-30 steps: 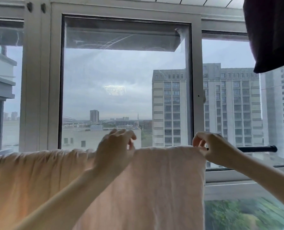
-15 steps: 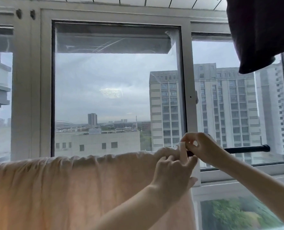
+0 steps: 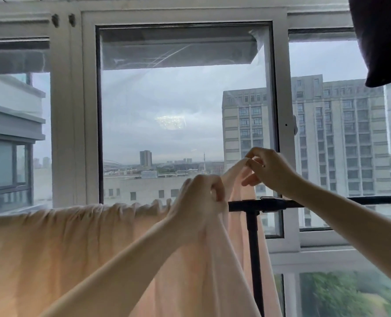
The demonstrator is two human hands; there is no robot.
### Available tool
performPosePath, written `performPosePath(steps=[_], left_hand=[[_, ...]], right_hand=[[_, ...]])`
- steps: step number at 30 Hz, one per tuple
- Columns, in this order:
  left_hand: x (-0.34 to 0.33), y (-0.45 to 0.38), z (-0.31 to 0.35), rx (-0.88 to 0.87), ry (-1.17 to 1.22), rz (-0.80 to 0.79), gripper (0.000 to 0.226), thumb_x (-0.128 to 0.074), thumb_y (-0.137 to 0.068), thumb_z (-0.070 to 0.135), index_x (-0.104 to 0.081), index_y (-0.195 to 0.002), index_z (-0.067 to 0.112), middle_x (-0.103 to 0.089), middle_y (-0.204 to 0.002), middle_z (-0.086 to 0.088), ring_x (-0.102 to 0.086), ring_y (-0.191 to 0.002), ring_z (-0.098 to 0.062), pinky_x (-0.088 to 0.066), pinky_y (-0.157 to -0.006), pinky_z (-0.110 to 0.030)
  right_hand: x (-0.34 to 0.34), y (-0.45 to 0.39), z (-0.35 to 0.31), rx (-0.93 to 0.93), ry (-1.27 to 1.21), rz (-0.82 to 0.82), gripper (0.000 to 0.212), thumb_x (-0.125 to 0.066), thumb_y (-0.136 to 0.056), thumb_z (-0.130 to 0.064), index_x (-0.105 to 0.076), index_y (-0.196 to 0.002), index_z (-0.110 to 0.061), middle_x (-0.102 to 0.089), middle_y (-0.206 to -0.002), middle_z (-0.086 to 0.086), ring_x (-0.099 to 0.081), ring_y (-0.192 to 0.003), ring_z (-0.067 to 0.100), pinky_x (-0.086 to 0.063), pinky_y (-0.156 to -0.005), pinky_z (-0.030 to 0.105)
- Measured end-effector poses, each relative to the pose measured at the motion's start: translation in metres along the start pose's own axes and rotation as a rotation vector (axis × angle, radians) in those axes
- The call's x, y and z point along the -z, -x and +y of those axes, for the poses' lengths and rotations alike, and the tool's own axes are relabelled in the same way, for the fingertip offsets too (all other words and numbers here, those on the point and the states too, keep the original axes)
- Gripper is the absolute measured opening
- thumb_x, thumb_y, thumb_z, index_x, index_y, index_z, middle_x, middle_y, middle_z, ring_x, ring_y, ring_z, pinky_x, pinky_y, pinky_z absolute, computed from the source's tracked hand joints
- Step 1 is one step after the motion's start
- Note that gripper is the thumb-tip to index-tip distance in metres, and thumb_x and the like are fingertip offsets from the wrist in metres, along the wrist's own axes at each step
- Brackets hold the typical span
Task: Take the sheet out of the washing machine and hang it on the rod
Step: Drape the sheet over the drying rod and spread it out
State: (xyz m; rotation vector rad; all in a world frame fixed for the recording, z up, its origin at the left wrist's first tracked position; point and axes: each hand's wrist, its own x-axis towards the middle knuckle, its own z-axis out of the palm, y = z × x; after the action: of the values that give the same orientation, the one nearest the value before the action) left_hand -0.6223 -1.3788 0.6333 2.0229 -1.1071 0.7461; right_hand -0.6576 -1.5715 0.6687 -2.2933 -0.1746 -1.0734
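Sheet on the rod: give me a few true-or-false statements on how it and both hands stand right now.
1. The sheet hangs over the rod on the left side. True.
2. The right hand is empty. False: it pinches the sheet's corner, lifted above the rod.
3. The left hand grips bunched sheet by the rod. True.
4. The sheet covers the whole rod. False: to the right the rod is bare.
5. A dark cloth hangs at the upper right. True.
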Motion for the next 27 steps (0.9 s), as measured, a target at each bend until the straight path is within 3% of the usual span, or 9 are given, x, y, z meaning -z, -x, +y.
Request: performPosePath(steps=[2, 4, 10, 14, 16, 18, 21, 24, 27], left_hand=[[0.017, -0.001, -0.011, 0.078, 0.131, 0.043, 0.017, -0.07, -0.072, 0.007, -0.064, -0.067, 0.022, -0.067, -0.077, 0.009, -0.062, -0.083, -0.007, -0.051, -0.079, -0.018], [0.032, 0.002, -0.024, 0.173, 0.24, 0.103, 0.019, -0.069, -0.072, 0.002, -0.065, -0.067, 0.02, -0.068, -0.081, 0.007, -0.062, -0.086, -0.007, -0.046, -0.07, -0.008], [0.07, 0.023, -0.067, 0.42, 0.379, 0.245, 0.015, -0.068, -0.071, 0.001, -0.069, -0.071, 0.016, -0.066, -0.075, -0.001, -0.059, -0.071, -0.015, -0.047, -0.064, -0.026], [0.089, 0.041, -0.089, 0.487, 0.307, 0.263, 0.012, -0.065, -0.074, 0.001, -0.069, -0.076, 0.012, -0.067, -0.076, -0.003, -0.06, -0.074, -0.015, -0.048, -0.068, -0.025], [0.096, 0.047, -0.099, 0.511, 0.284, 0.299, 0.013, -0.064, -0.074, 0.0, -0.068, -0.077, 0.011, -0.066, -0.076, -0.004, -0.059, -0.073, -0.016, -0.047, -0.069, -0.026], [0.101, 0.054, -0.106, 0.528, 0.291, 0.318, 0.015, -0.063, -0.077, 0.002, -0.066, -0.082, 0.015, -0.066, -0.077, -0.003, -0.058, -0.071, -0.017, -0.047, -0.069, -0.029], [0.104, 0.063, -0.108, 0.53, 0.266, 0.246, 0.018, -0.058, -0.085, 0.013, -0.06, -0.097, 0.026, -0.067, -0.082, 0.003, -0.06, -0.074, -0.012, -0.047, -0.063, -0.027], [0.103, 0.066, -0.107, 0.425, 0.209, 0.175, 0.022, -0.049, -0.091, 0.013, -0.063, -0.1, 0.028, -0.069, -0.078, 0.0, -0.066, -0.071, -0.013, -0.057, -0.063, -0.033], [0.096, 0.064, -0.111, 0.268, -0.006, 0.139, 0.028, -0.053, -0.088, 0.009, -0.066, -0.099, 0.03, -0.071, -0.078, 0.012, -0.066, -0.077, 0.0, -0.054, -0.079, -0.027]], right_hand=[[-0.011, -0.012, -0.007, 0.01, -0.011, -0.012, 0.014, -0.052, -0.095, -0.017, -0.057, -0.096, -0.004, -0.071, -0.078, 0.011, -0.071, -0.059, 0.016, -0.06, -0.061, 0.041], [-0.026, -0.024, -0.014, 0.058, 0.033, -0.034, 0.014, -0.053, -0.095, -0.02, -0.059, -0.091, -0.008, -0.071, -0.075, 0.01, -0.071, -0.06, 0.014, -0.06, -0.065, 0.041], [-0.074, -0.049, -0.032, 0.107, 0.041, -0.118, 0.026, -0.053, -0.096, -0.018, -0.062, -0.076, -0.005, -0.07, -0.07, 0.014, -0.07, -0.06, 0.01, -0.059, -0.07, 0.04], [-0.116, -0.054, -0.048, 0.159, 0.079, -0.243, 0.018, -0.059, -0.093, -0.017, -0.067, -0.086, -0.004, -0.073, -0.087, 0.01, -0.063, -0.063, 0.001, -0.05, -0.059, 0.013], [-0.135, -0.054, -0.056, 0.19, 0.094, -0.319, 0.015, -0.062, -0.09, -0.019, -0.069, -0.091, -0.005, -0.072, -0.094, 0.007, -0.064, -0.073, 0.007, -0.045, -0.063, 0.011], [-0.145, -0.053, -0.061, 0.208, 0.108, -0.415, 0.016, -0.063, -0.09, -0.022, -0.07, -0.096, -0.008, -0.071, -0.099, 0.002, -0.064, -0.076, 0.004, -0.046, -0.065, 0.01], [-0.148, -0.051, -0.061, 0.245, 0.089, -0.529, 0.017, -0.06, -0.092, -0.023, -0.071, -0.1, -0.013, -0.07, -0.102, -0.004, -0.059, -0.056, -0.005, -0.049, -0.053, 0.011], [-0.137, -0.046, -0.052, 0.292, 0.089, -0.508, 0.015, -0.054, -0.095, -0.017, -0.068, -0.101, -0.015, -0.07, -0.103, -0.004, -0.065, -0.078, 0.0, -0.055, -0.076, 0.018], [-0.115, -0.037, -0.036, 0.246, 0.135, -0.442, 0.013, -0.051, -0.095, -0.008, -0.063, -0.096, -0.012, -0.069, -0.089, -0.002, -0.066, -0.074, 0.003, -0.055, -0.073, 0.017]])
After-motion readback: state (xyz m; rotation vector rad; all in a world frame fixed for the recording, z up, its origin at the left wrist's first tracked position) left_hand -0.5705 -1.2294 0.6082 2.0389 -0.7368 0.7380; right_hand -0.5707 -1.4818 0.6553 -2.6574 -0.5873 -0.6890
